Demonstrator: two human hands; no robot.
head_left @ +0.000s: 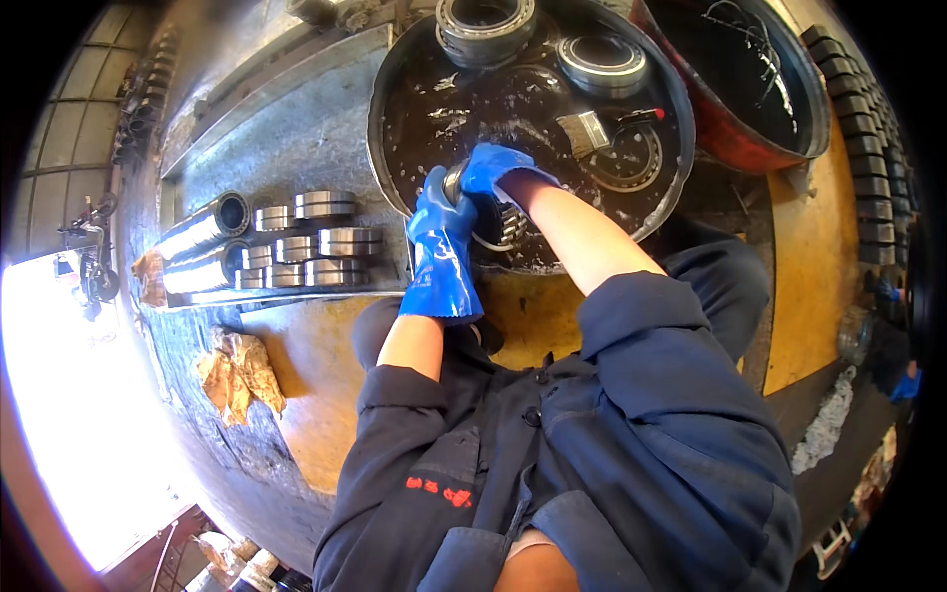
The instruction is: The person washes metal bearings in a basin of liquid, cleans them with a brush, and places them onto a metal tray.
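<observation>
Both my hands wear blue rubber gloves and meet over the left part of a round basin [378,128] of dark liquid. My left hand [441,222] is closed around a shiny metal bearing ring [453,185]. From the other side my right hand [498,170] grips the same ring, its fingers partly hidden. Just below them, a bearing with bright rollers [510,229] lies at the basin's near side. A flat brush [586,133] with a red-tipped handle rests farther right, by a ring [631,168] partly in the liquid. Large bearings [485,32] and another bearing [603,65] sit at the far side.
To the left, a metal tray [286,148] bears rows of clean bearings [323,242] and long shiny cylinders [204,225]. Crumpled brown paper [240,375] lies nearer. A red-sided drum [725,138] stands right of the basin, with stacked dark rings [863,148] beyond.
</observation>
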